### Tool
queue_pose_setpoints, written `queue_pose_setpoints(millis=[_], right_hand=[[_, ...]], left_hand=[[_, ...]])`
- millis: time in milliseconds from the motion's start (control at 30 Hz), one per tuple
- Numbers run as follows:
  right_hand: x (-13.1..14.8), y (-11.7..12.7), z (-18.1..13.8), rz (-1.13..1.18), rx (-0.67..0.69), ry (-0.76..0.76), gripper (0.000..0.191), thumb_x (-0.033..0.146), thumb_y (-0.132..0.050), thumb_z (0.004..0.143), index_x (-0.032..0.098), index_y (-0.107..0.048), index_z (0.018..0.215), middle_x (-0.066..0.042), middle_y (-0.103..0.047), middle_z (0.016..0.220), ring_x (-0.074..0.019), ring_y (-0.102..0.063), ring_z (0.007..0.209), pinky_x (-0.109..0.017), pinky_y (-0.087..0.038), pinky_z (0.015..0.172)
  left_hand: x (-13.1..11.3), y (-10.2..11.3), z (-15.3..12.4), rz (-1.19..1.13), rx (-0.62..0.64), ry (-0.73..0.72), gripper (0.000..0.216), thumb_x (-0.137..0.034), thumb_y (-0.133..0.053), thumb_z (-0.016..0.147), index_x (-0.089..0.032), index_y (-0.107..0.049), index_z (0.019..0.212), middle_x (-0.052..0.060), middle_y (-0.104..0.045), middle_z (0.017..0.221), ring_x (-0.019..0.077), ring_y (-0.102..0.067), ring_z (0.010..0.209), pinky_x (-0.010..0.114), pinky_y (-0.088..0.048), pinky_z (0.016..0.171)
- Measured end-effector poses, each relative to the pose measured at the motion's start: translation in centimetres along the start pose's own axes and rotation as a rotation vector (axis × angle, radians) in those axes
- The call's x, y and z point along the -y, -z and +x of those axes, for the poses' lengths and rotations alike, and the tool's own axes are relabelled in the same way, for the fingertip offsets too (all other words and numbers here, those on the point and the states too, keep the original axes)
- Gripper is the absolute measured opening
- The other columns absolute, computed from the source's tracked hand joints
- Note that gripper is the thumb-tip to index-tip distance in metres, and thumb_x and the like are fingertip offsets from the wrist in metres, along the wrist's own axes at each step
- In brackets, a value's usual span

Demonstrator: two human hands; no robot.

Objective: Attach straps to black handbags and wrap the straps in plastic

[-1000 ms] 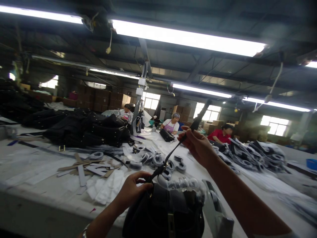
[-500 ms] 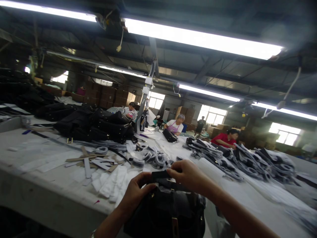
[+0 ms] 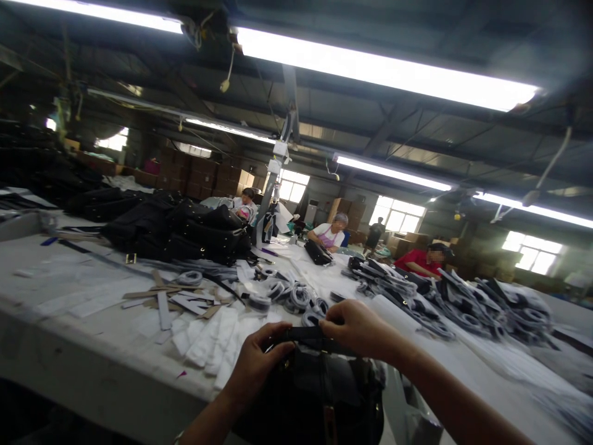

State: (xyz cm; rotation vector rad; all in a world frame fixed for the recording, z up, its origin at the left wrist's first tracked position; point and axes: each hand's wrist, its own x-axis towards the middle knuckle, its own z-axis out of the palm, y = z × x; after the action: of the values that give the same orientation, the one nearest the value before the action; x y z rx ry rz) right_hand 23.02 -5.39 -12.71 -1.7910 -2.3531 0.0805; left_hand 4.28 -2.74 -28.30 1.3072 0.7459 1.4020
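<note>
A black handbag (image 3: 308,395) with gold-coloured metal fittings stands at the table's near edge, right in front of me. Across its top runs a black strap (image 3: 306,334), stretched between my two hands. My left hand (image 3: 264,358) pinches the strap's left end between thumb and fingers. On the right part of the strap, my right hand (image 3: 354,327) is closed, its fingertips bent down onto the bag's top. A narrow vertical strap with a gold-coloured fitting (image 3: 330,423) hangs down the bag's side facing me. The right fingertips are partly hidden.
A heap of black bags (image 3: 185,228) lies on the left of the white table (image 3: 55,296). Rolled grey-edged straps (image 3: 301,296), white strips (image 3: 208,340) and brown strips (image 3: 162,287) lie beyond my hands. Strap bundles (image 3: 463,303) pile up on the right. Several people work farther back.
The strap's raised flap has come down and now lies flatter and longer across the bag's top. My right hand has shifted slightly to the right; my left hand has barely moved.
</note>
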Motion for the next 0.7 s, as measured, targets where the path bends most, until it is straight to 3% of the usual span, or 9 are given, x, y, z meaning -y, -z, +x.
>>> queue_pose_setpoints(millis=[167,367,700], right_hand=[[1.3,0.2,0.0,0.013,0.096,0.043,0.029,0.037,-0.055,0.085,0.022,-0.075,0.070,0.000,-0.065,0.056,-0.0127,-0.052,0.051,-0.024,-0.030,0.049],[3.1,-0.7,0.3,-0.173,0.076,0.081,0.025,0.036,-0.059,0.080,0.021,-0.077,0.072,-0.006,-0.071,0.068,-0.0155,-0.053,0.056,-0.027,-0.026,0.051],[2.6,-0.5,1.6,-0.045,0.197,0.102,0.022,0.027,-0.057,0.073,0.018,-0.070,0.058,0.004,-0.046,0.046,-0.0094,-0.039,0.047,-0.024,-0.024,0.045]], left_hand=[[-0.1,-0.3,0.0,0.073,0.046,-0.076,0.030,-0.027,-0.076,0.073,-0.019,-0.073,0.102,0.007,-0.076,0.106,0.0274,-0.068,0.105,0.035,-0.051,0.094],[0.0,-0.5,0.0,0.151,0.050,-0.128,0.025,-0.020,-0.074,0.073,-0.021,-0.074,0.098,0.005,-0.076,0.102,0.0266,-0.068,0.102,0.034,-0.050,0.093],[-0.7,-0.7,-0.4,0.242,0.058,-0.095,0.026,-0.017,-0.075,0.067,-0.024,-0.077,0.092,0.003,-0.077,0.096,0.0267,-0.067,0.100,0.032,-0.050,0.091]])
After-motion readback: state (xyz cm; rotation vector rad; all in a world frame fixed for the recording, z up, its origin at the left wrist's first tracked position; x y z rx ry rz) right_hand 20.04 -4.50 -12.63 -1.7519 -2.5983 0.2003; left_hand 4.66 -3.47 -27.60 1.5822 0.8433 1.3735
